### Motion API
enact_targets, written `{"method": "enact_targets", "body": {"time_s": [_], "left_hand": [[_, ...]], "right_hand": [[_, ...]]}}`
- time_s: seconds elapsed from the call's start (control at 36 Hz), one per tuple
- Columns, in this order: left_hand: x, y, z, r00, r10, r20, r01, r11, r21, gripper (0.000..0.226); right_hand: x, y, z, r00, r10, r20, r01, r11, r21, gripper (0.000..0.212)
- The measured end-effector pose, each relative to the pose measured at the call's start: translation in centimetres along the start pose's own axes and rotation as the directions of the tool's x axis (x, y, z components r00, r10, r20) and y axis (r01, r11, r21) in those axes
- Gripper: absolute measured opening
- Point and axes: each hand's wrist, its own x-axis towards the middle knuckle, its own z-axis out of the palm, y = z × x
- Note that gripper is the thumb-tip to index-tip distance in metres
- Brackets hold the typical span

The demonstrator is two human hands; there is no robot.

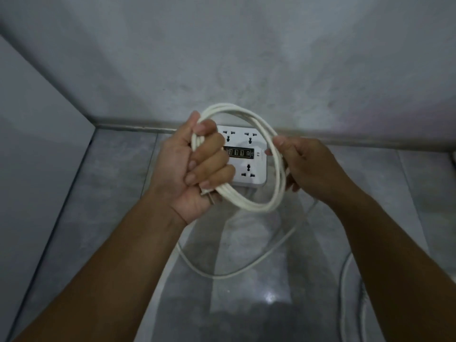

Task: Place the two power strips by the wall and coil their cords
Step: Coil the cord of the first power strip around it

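Above the power strip (pixel 246 156) lying against the wall (pixel 222 58), the left hand (pixel 192 164) grips the coiled cord (pixel 249 206); the right hand (pixel 303 166) pinches its opposite side

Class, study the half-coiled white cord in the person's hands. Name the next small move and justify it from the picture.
Probably the right hand should draw up another length of loose cord and pass it to the left hand, which grips the coil. Slack trails across the floor.
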Motion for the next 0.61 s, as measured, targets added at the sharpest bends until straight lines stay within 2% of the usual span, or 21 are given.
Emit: {"method": "enact_targets", "body": {"time_s": [0.11, 0.19, 0.25, 0.33, 0.42, 0.5, 0.61], "left_hand": [[0.0, 1.9, -0.4, 0.974, 0.206, -0.094, -0.215, 0.971, -0.104, 0.045], [0.3, 2.7, -0.5, 0.917, 0.328, -0.228, -0.364, 0.921, -0.142, 0.052], [0.6, 3.0, -0.4, 0.867, 0.387, -0.313, -0.443, 0.887, -0.130, 0.056], [1.4, 3.2, -0.2, 0.766, 0.492, -0.414, -0.558, 0.828, -0.049, 0.052], [2.3, 3.4, 0.2, 0.680, 0.576, -0.454, -0.633, 0.774, 0.035, 0.049], [2.8, 3.8, 0.7, 0.650, 0.610, -0.453, -0.661, 0.748, 0.058, 0.050], [2.9, 4.4, 1.0, 0.662, 0.603, -0.446, -0.673, 0.740, 0.002, 0.049]], "right_hand": [[-0.6, 1.4, 0.2, 0.992, 0.057, 0.111, -0.041, 0.989, -0.143, 0.035], [-1.0, 2.4, 0.6, 0.979, 0.106, 0.175, -0.088, 0.990, -0.106, 0.022], [-1.3, 2.5, 1.0, 0.973, 0.075, 0.216, -0.064, 0.996, -0.060, 0.019], [-1.9, 1.6, 1.5, 0.946, 0.012, 0.325, -0.006, 1.000, -0.019, 0.033], [-2.0, 0.5, 2.2, 0.907, -0.011, 0.420, 0.051, 0.995, -0.083, 0.050], [-2.0, -0.4, 2.9, 0.880, 0.037, 0.474, 0.037, 0.989, -0.146, 0.065], [-1.8, -1.0, 3.6, 0.912, 0.051, 0.408, 0.059, 0.966, -0.253, 0.068]]}}
